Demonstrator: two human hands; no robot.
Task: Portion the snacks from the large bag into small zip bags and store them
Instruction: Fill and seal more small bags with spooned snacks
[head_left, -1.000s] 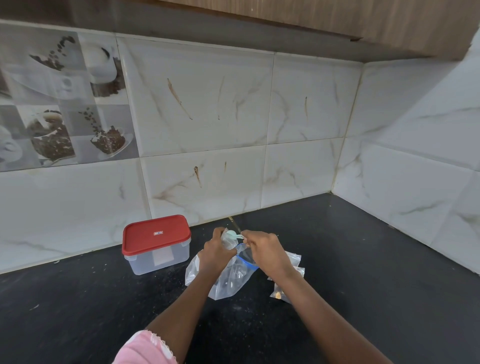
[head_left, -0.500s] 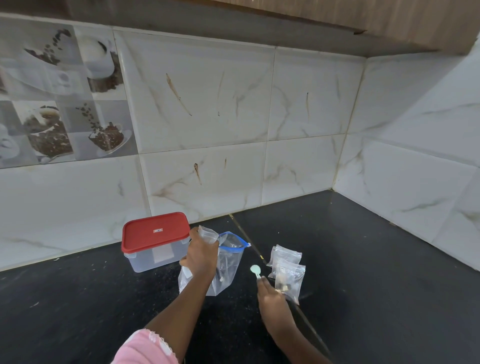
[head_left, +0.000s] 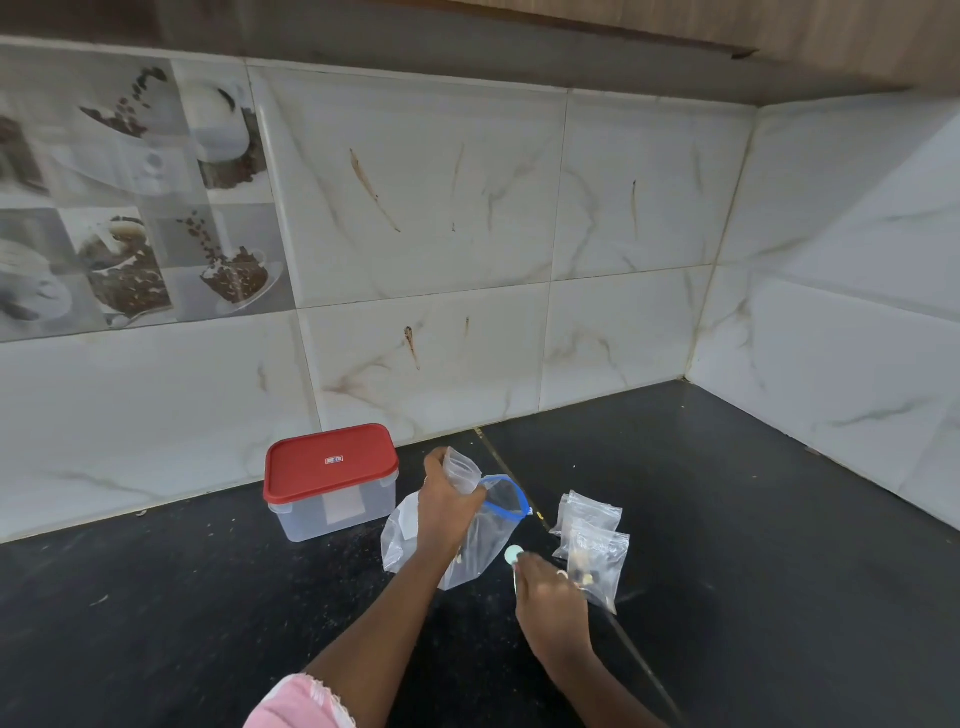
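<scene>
Pink sleeve (head_left: 298, 702), scalloped edge

We're in a home kitchen, no doubt about it. A dark speckled stone countertop (head_left: 753, 519) runs into a corner, backed by glossy white marble-look wall tiles (head_left: 415, 208). On the left are decor tiles (head_left: 130, 218) printed with coffee cups and beans. Overhead is a wooden wall cabinet (head_left: 805, 31). A red-lidded plastic food box (head_left: 332, 483) sits by the wall.
</scene>
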